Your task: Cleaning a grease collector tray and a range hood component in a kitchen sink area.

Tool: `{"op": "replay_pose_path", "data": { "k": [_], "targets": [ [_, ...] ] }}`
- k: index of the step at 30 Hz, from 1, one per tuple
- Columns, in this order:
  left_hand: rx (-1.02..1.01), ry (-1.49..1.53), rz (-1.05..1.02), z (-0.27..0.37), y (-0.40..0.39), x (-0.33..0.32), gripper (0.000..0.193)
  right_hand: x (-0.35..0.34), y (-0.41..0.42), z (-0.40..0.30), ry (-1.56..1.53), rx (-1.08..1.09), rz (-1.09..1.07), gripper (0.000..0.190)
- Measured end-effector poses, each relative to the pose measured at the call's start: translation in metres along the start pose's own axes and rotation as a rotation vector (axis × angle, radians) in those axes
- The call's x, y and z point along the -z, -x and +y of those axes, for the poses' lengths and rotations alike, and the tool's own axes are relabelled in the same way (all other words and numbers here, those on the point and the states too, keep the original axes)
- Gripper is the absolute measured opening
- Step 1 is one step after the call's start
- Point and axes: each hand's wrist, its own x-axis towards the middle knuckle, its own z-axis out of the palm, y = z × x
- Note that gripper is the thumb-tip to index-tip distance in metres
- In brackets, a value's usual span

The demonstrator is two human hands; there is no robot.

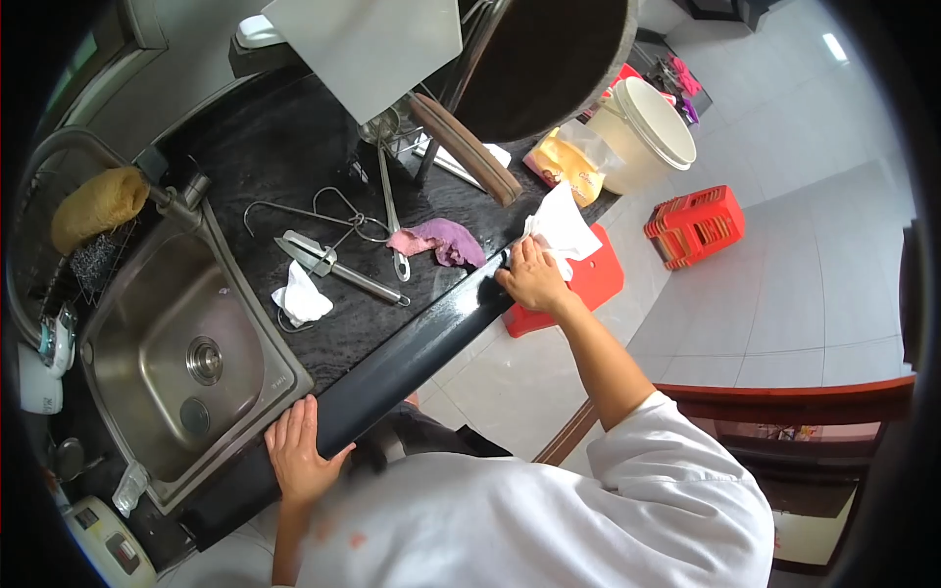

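My right hand [535, 278] presses a white paper tissue [564, 222] onto the far end of the black counter's front edge [412, 345]. Part of the tissue sticks out past the fingertips over the edge. My left hand [298, 448] rests on the same edge, beside the steel sink [250, 316], with its thumb spread and nothing held. Wet-looking shine shows on the edge between the hands. Just left of my right hand lies a purple and pink cloth [448, 244]. A crumpled white tissue [301, 295] lies farther left, by a bladed tool with a metal handle [367, 284].
Wire hooks [334, 213] and a long-handled metal ladle [390, 195] lie on the counter. A cleaver [375, 51] with a brown handle stands behind them. A yellow packet [562, 162] and white bucket [632, 121] are at right. Red stools [595, 275] [698, 224] stand on the floor.
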Motion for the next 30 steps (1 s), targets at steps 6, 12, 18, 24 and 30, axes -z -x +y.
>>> {"op": "replay_pose_path", "data": {
  "k": [6, 12, 18, 24, 30],
  "targets": [
    [0.033, -0.032, -0.011, 0.002, 0.001, 0.000, 0.089, 0.001, -0.027, 0.012, 0.000, -0.253, 0.188, 0.059],
    [0.057, -0.011, 0.037, 0.009, -0.003, 0.000, 0.090, -0.010, -0.036, 0.016, -0.012, -0.299, 0.291, 0.054],
    [0.041, 0.011, 0.050, 0.008, -0.002, 0.001, 0.089, -0.028, 0.015, -0.055, 0.034, -0.159, 0.213, 0.071],
    [0.049, 0.009, 0.036, 0.004, 0.001, -0.003, 0.090, -0.042, 0.112, -0.166, 0.018, 0.195, 0.134, 0.070],
    [0.057, -0.023, 0.037, 0.004, 0.002, -0.005, 0.090, -0.057, 0.129, -0.142, -0.468, 0.751, 0.247, 0.022]
  ]
}}
